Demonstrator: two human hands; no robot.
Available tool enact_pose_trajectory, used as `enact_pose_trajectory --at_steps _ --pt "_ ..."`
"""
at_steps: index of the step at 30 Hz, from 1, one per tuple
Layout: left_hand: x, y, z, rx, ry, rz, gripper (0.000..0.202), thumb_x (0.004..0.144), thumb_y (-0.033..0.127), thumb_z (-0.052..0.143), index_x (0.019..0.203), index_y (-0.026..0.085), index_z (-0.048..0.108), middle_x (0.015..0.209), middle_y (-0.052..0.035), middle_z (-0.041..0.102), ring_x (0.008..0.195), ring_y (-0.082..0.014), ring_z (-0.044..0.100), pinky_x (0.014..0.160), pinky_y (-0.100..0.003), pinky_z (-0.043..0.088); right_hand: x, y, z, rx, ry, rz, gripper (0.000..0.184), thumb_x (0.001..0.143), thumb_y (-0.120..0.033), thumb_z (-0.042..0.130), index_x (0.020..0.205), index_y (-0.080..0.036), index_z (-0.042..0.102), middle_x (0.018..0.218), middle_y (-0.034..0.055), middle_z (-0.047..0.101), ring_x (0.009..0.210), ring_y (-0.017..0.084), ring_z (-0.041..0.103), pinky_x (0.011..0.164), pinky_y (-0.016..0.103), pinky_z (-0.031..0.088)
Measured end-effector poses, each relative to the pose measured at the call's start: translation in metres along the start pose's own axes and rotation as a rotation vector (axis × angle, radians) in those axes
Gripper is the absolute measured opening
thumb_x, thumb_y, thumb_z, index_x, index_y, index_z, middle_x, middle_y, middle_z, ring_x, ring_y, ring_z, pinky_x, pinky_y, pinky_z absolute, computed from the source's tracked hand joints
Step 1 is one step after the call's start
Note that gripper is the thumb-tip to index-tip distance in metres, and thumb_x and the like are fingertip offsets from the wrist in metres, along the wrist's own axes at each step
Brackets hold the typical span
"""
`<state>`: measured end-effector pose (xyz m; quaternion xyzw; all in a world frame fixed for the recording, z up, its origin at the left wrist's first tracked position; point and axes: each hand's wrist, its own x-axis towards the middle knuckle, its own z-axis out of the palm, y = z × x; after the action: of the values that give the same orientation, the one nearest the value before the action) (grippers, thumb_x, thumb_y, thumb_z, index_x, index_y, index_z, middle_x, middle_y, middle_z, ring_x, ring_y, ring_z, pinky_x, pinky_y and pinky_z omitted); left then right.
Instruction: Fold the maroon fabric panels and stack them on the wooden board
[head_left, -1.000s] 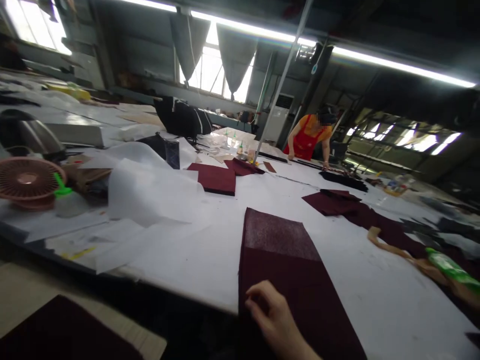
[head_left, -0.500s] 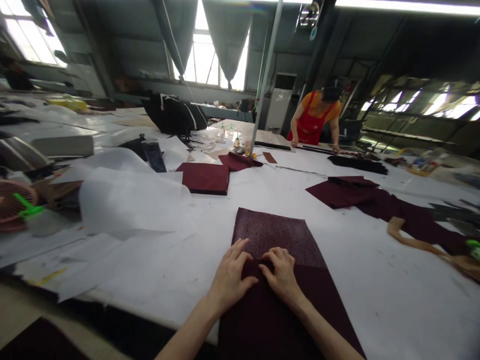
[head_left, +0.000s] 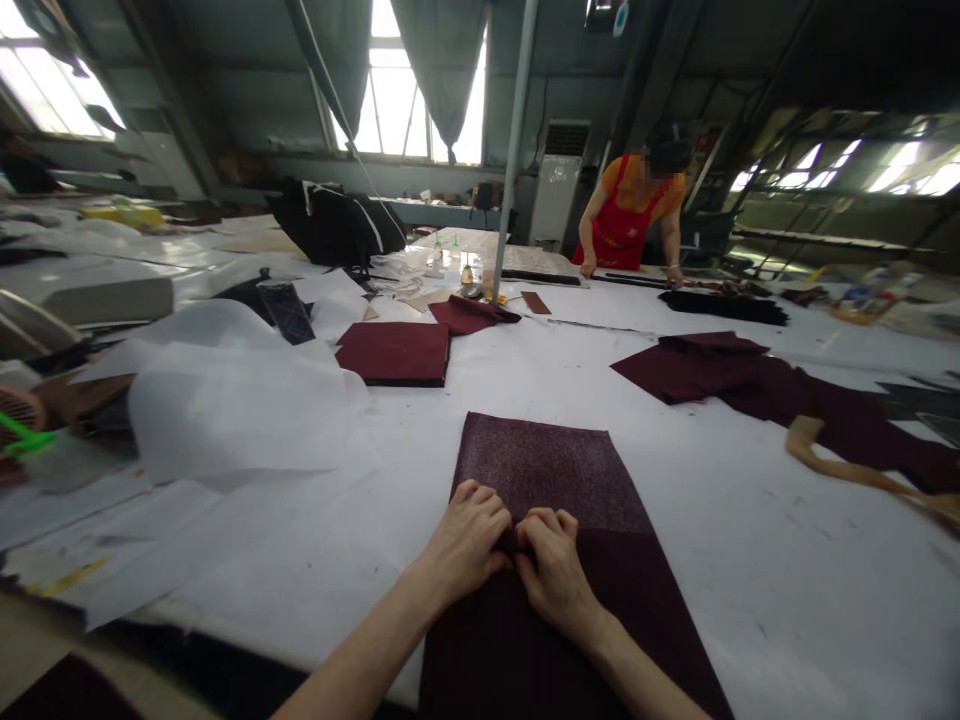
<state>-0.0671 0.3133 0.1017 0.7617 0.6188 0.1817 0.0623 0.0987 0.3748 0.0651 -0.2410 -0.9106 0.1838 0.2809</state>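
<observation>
Left hand [head_left: 466,545]: fingers clamped on long dark-maroon cloth panel [head_left: 555,475]
Right hand [head_left: 555,572]: fingers clamped likewise
Panel: at near edge of white table [head_left: 757,540]

Dark maroon cloth panel with speckled upper band [head_left: 517,650]: lower end cut off at bottom; part hidden beneath the left hand [head_left: 469,540] and right hand [head_left: 555,565], whose fingertips, pinching the cloth, we see only partly. Silver rounded metal vessel [head_left: 31,325]: cropped at left. Pink slatted plastic fan [head_left: 21,410]: likewise. Tan fabric strip [head_left: 846,468]: blurred toward the right edge. Clear plastic bottles [head_left: 859,292]: too blurred for us to count.
</observation>
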Motion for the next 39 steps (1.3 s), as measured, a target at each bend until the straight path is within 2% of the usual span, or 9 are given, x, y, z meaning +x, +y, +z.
enact_pose_trajectory --at_steps 2,6,12,15,20,23,29,35,39 --pt "0.002 0.000 0.001 0.018 -0.042 -0.045 0.021 0.071 0.030 0.074 0.076 0.020 0.057 0.083 -0.0004 0.064 0.090 -0.0219 0.055 0.088 -0.041 0.035 0.001 -0.001 -0.007 -0.011 -0.008 0.015 0.016 0.078 -0.010 0.052 0.091 -0.019 0.051 0.086 0.0016 0.059 0.089 0.019 0.052 0.088 0.038 0.029" --pt "-0.003 -0.005 0.011 -0.024 -0.036 -0.109 0.018 0.075 0.031 0.071 0.077 0.020 0.057 0.082 0.0008 0.065 0.085 -0.0207 0.054 0.077 -0.036 0.033 -0.010 0.028 -0.041 -0.170 -0.038 0.017 0.044 0.079 -0.027 0.064 0.120 -0.019 0.050 0.097 0.0053 0.063 0.093 0.022 0.054 0.093 0.042 0.026" --pt "-0.005 -0.009 0.015 -0.048 -0.035 -0.131 0.019 0.077 0.033 0.071 0.077 0.020 0.057 0.083 0.0007 0.065 0.086 -0.0207 0.055 0.078 -0.034 0.032 -0.072 0.132 -0.131 -0.538 0.037 0.170 0.036 0.085 -0.046 0.059 0.104 -0.016 0.061 0.083 0.0100 0.067 0.088 0.027 0.059 0.091 0.048 0.026" --pt "-0.004 -0.009 0.014 -0.055 -0.046 -0.133 0.020 0.074 0.033 0.073 0.078 0.020 0.058 0.083 0.0013 0.066 0.086 -0.0204 0.055 0.078 -0.034 0.032 -0.070 0.136 -0.146 -0.526 0.137 0.237 0.035 0.084 -0.048 0.060 0.101 -0.018 0.064 0.075 0.0075 0.065 0.085 0.027 0.059 0.090 0.048 0.028" --pt "-0.004 -0.008 0.013 -0.048 -0.039 -0.134 0.025 0.071 0.036 0.077 0.079 0.020 0.059 0.084 0.0011 0.066 0.085 -0.0201 0.056 0.079 -0.034 0.034 -0.002 0.046 -0.089 -0.062 -0.072 0.051 0.029 0.086 -0.034 0.060 0.114 -0.025 0.060 0.109 0.0057 0.064 0.103 0.022 0.056 0.089 0.037 0.038" --pt "-0.007 -0.009 0.012 -0.042 -0.016 -0.167 0.028 0.069 0.037 0.077 0.082 0.020 0.059 0.085 0.0009 0.065 0.084 -0.0200 0.058 0.078 -0.034 0.036 0.026 0.007 -0.044 0.090 -0.200 -0.018 0.026 0.084 -0.026 0.062 0.110 -0.027 0.062 0.103 0.0028 0.065 0.098 0.020 0.056 0.086 0.035 0.040" --pt "-0.021 -0.027 0.000 -0.077 0.103 -0.233 0.027 0.074 0.034 0.074 0.097 0.024 0.063 0.097 0.0007 0.067 0.093 -0.0190 0.059 0.086 -0.034 0.039 0.027 0.022 0.001 0.141 -0.099 -0.013 0.013 0.088 -0.023 0.057 0.094 -0.026 0.068 0.087 0.0025 0.063 0.088 0.020 0.056 0.081 0.037 0.040" --pt "-0.039 -0.044 0.003 -0.017 0.188 -0.172 0.011 0.085 0.024 0.062 0.094 0.024 0.068 0.093 -0.0001 0.068 0.091 -0.0164 0.060 0.085 -0.032 0.043 0.022 0.031 0.007 0.105 -0.046 -0.109 0.022 0.091 -0.021 0.054 0.104 -0.031 0.069 0.086 0.0027 0.060 0.088 0.020 0.054 0.077 0.037 0.039" --pt "-0.048 -0.044 0.008 0.068 0.222 -0.101 0.021 0.093 0.018 0.047 0.098 0.023 0.067 0.097 -0.0026 0.065 0.087 -0.0147 0.059 0.080 -0.029 0.047 0.020 0.030 0.008 0.039 -0.038 -0.168 0.031 0.091 -0.015 0.050 0.109 -0.032 0.067 0.087 0.0034 0.059 0.087 0.020 0.053 0.077 0.037 0.039"
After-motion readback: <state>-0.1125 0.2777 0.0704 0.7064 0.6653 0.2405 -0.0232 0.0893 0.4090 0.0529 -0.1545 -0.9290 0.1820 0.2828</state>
